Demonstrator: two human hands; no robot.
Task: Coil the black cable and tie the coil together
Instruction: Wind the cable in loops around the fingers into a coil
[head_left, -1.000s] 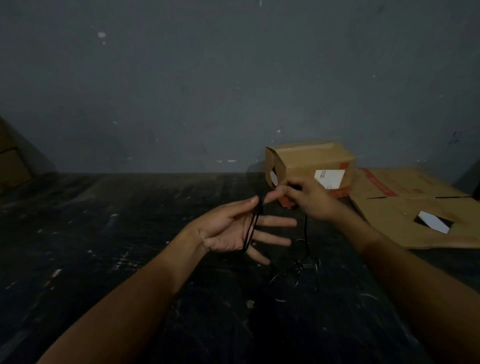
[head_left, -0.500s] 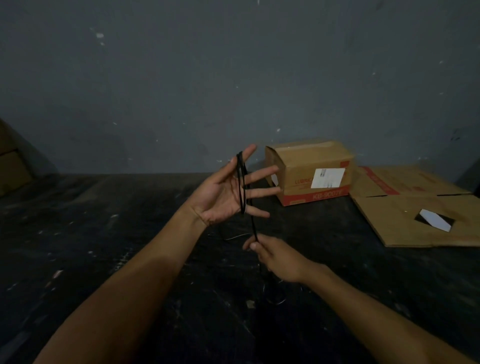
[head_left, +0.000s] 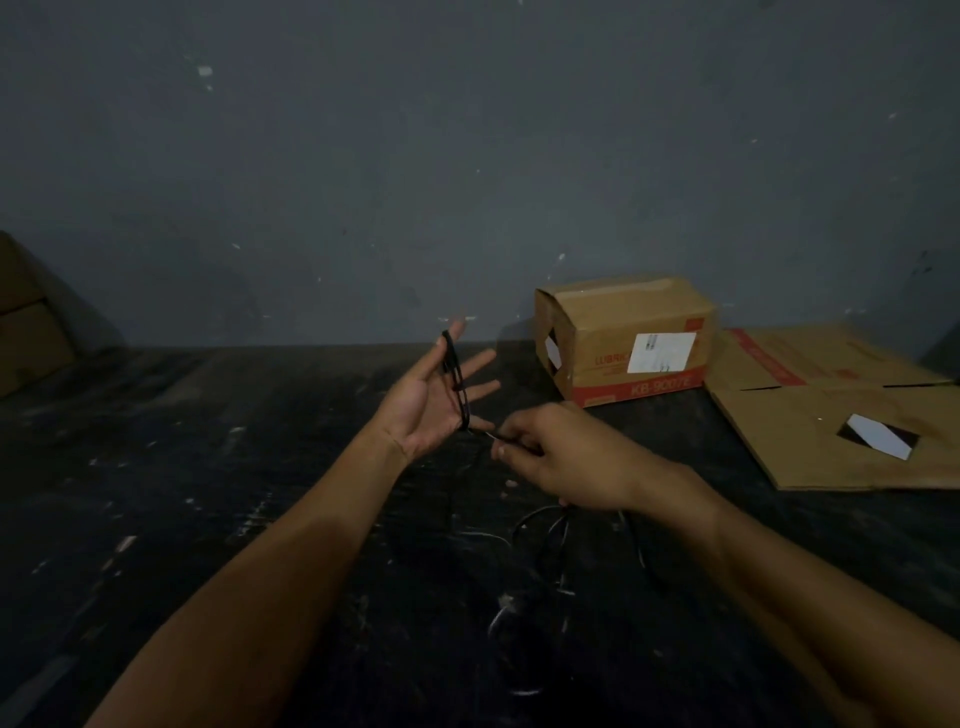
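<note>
My left hand is raised palm up with its fingers spread, and several turns of the thin black cable run around those fingers from the index tip down to the little finger. Just right of it and slightly lower, my right hand pinches the cable close to the left hand's little finger. The loose remainder of the cable hangs below my right hand and lies in tangled loops on the dark floor. Its far end is hard to make out in the dim light.
A closed cardboard box with a white label stands against the grey wall at the back right. Flattened cardboard lies on the floor to its right. Another box sits at the far left. The dark floor is scuffed.
My right hand swung from the top of the left hand's fingers down below them, then rose to the little finger, laying cable around the fingers. My left hand lifted and turned more upright.
</note>
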